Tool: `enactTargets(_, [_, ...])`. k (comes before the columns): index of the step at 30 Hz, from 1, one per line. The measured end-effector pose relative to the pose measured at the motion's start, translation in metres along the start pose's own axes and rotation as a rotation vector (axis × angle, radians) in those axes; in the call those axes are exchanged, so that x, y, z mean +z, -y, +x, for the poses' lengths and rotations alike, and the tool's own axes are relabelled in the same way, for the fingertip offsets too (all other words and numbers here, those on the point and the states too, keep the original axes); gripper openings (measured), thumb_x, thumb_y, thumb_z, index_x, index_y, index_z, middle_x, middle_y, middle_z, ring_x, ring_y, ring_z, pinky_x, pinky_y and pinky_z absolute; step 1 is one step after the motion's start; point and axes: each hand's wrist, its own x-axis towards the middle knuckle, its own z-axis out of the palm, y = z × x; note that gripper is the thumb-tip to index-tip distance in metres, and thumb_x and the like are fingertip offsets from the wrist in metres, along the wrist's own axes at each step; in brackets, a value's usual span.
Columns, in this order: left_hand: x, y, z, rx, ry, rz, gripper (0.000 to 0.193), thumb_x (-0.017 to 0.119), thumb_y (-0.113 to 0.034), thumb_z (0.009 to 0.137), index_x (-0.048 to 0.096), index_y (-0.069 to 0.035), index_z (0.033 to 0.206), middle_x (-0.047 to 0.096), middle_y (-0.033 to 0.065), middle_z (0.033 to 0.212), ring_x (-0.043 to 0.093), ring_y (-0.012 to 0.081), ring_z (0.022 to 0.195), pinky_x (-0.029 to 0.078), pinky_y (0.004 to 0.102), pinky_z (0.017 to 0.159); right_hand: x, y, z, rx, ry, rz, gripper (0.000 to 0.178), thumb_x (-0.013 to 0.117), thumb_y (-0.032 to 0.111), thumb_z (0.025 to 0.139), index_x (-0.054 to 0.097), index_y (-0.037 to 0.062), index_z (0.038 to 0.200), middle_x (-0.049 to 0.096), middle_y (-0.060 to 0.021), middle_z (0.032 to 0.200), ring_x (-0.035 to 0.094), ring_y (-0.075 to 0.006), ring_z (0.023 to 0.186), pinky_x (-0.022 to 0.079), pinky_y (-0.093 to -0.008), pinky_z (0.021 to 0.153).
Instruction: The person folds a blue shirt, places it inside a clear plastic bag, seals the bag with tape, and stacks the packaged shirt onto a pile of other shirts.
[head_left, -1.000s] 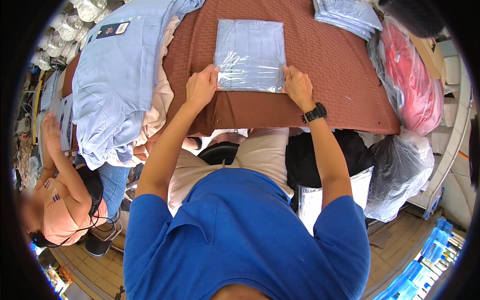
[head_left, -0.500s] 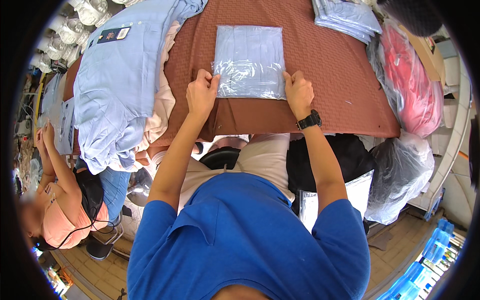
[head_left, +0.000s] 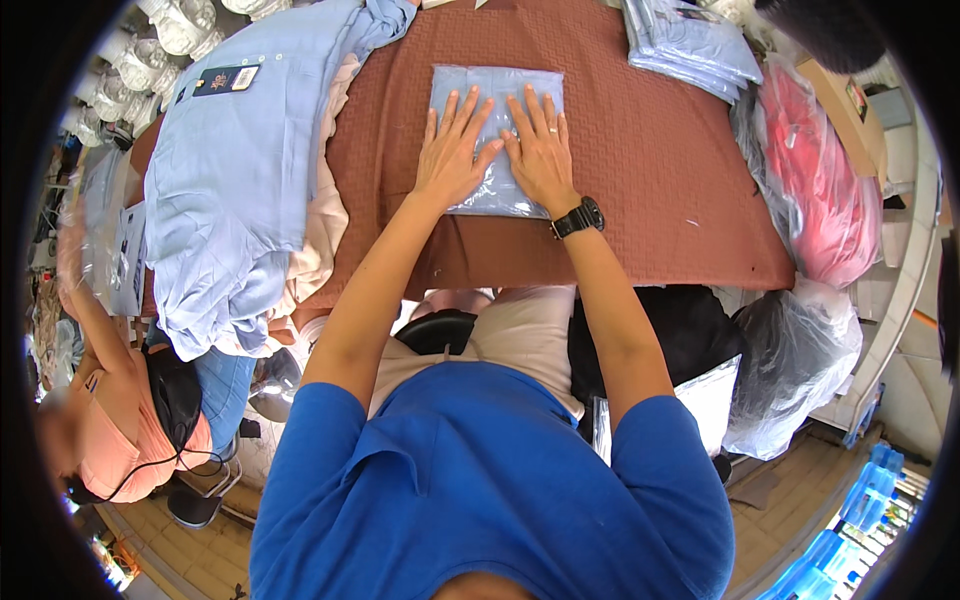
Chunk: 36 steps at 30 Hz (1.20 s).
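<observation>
A folded light-blue shirt in a clear plastic bag [head_left: 497, 84] lies flat on the brown-covered table [head_left: 660, 190] in front of me. My left hand [head_left: 454, 150] rests palm down on its left half, fingers spread and pointing away from me. On the right half lies my right hand [head_left: 541, 145], also flat with the fingers apart, a black watch [head_left: 578, 217] on its wrist. The two thumbs nearly meet at the middle. Both palms hide much of the bag's centre.
Loose light-blue shirts [head_left: 225, 180], the top one tagged, are heaped at the left over beige cloth [head_left: 318, 225]. Bagged blue shirts [head_left: 690, 45] are stacked at the far right. Beside them sits a red bundle in plastic [head_left: 825, 170]. A co-worker in a peach top [head_left: 140, 430] is at the left.
Both hands have let go of the bag's near corners. They have moved inward and forward and now lie spread on top of it.
</observation>
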Motion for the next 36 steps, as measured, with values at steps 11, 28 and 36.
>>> enactTargets(11, [-0.0018, -0.0019, -0.0023, -0.057, 0.063, 0.022, 0.060, 0.044, -0.044, 0.103, 0.036, -0.019, 0.156, 0.026, 0.0076, 0.166, 0.018, 0.0345, 0.153, 0.014, 0.0574, 0.122, 0.0049, 0.0008, -0.0002, 0.061, 0.112, 0.022, 0.051, 0.044, 0.034, 0.104, 0.043, 0.0174, 0.152, 0.029, -0.0114, 0.164, 0.023, -0.0378, 0.151, 0.020, -0.0564, 0.121])
enactTargets(28, [0.0012, -0.0004, -0.0015, -0.058, 0.060, 0.018, 0.055, 0.045, -0.034, 0.103, 0.038, -0.018, 0.155, 0.029, 0.0071, 0.164, 0.022, 0.0342, 0.152, 0.017, 0.0579, 0.121, 0.0081, -0.0021, -0.0001, 0.051, 0.111, 0.005, 0.050, 0.043, 0.035, 0.104, 0.045, 0.0171, 0.151, 0.033, -0.0116, 0.161, 0.027, -0.0387, 0.149, 0.023, -0.0576, 0.119])
enactTargets(36, [0.0036, 0.0011, -0.0020, -0.064, 0.079, 0.041, 0.056, 0.047, -0.035, 0.102, 0.038, -0.018, 0.155, 0.029, 0.0071, 0.164, 0.022, 0.0337, 0.152, 0.016, 0.0578, 0.122, 0.0090, -0.0019, -0.0001, 0.066, 0.132, 0.004, 0.050, 0.043, 0.035, 0.104, 0.045, 0.0177, 0.151, 0.032, -0.0111, 0.162, 0.026, -0.0379, 0.149, 0.021, -0.0570, 0.120])
